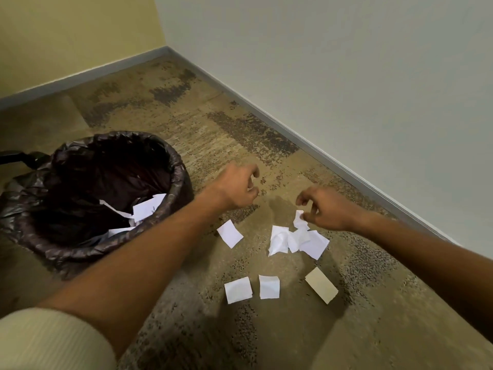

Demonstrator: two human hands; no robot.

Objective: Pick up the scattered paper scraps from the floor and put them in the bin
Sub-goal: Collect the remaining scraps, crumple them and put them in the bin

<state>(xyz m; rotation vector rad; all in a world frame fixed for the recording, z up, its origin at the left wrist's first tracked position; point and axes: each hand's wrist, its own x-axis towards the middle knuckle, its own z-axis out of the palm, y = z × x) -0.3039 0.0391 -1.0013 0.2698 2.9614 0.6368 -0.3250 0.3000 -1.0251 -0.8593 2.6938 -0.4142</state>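
Landmark = bin (184, 180), black liner, standing on carpet (186, 124) at left. Everything else placed vs. it.

Right hand (328, 209), well right of bin, fingers curled down, thumb + forefinger pinching top edge of a crumpled white scrap (299, 220). Scrap hangs just under the fingertips, its lower end touching a heap of white scraps (296, 240) on the carpet directly below the hand.

Left hand (237, 186) just right of bin rim, between bin & right hand. Fingers curled in loosely; a bit of white shows at the fingertips, can't tell if it's holding paper. Forearm runs past bin's near side; cream sleeve (50, 340) at bottom left.

Single flat scrap (230, 233) lies below left hand, btwn bin and heap. Nearer the camera: two white squares (238, 290) (269, 287) side by side, apart, plus a tan scrap (321, 285) further right of bin.

Inside bin: several white scraps (145, 208) against the near-right wall.
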